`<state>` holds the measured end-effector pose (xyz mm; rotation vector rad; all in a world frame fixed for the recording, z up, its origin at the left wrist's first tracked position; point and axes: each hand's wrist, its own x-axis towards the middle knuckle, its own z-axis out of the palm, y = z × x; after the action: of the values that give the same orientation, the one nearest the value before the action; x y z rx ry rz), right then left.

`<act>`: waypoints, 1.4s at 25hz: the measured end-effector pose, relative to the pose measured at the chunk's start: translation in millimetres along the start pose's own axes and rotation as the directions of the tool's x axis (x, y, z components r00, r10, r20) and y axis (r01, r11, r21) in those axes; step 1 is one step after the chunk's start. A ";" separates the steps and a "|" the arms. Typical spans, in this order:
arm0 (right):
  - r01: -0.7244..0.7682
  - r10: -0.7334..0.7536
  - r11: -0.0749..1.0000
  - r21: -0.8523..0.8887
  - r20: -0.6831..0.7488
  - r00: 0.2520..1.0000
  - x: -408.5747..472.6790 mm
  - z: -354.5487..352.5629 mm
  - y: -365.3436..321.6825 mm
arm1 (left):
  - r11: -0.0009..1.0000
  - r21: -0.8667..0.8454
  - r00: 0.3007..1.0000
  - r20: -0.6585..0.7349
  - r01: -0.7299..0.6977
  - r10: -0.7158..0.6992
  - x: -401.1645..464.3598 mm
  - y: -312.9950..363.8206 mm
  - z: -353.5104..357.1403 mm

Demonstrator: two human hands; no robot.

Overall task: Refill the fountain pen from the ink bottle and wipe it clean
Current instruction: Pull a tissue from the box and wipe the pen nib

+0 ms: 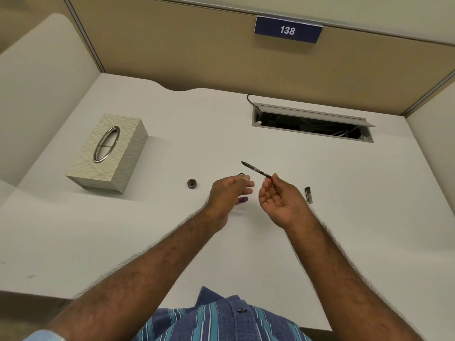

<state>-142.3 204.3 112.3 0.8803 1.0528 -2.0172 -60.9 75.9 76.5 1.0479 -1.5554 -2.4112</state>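
Observation:
My right hand [280, 201] pinches the back end of the slim dark fountain pen [256, 170]. Its nib points up and to the left, above the desk. My left hand [229, 193] wraps around the small clear ink bottle [243, 199]; only its open mouth behind my thumb and a bit of purple ink low between my fingers show. The nib hovers just above and behind the bottle's mouth, not in it. The bottle's dark screw cap [192, 183] lies on the desk left of my left hand. The pen's cap [308, 194] lies right of my right hand.
A patterned tissue box [108, 151] with an oval metal-rimmed opening stands at the left of the white desk [344, 217]. An open cable tray [312, 123] is set into the desk at the back right. Beige partition panels enclose the back and sides.

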 end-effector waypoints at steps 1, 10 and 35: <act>-0.020 0.020 1.000 0.021 0.009 1.000 -4.6 -1.2 2.1 | 1.000 -0.002 1.000 0.013 -0.023 0.023 -1.9 1.6 2.9; -0.034 0.036 0.999 -0.029 0.072 0.997 -25.8 -15.9 9.9 | 0.984 0.008 0.984 0.005 -0.176 0.176 -19.0 5.8 15.7; 0.655 -0.251 0.319 -0.685 0.605 0.756 -47.1 -62.1 14.7 | 0.973 0.109 0.979 0.007 -0.204 0.204 -77.8 -8.6 -1.9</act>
<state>-89.8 263.7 117.0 -0.4738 1.9704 -1.5183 1.8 111.0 107.5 0.8602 -1.7181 -2.2095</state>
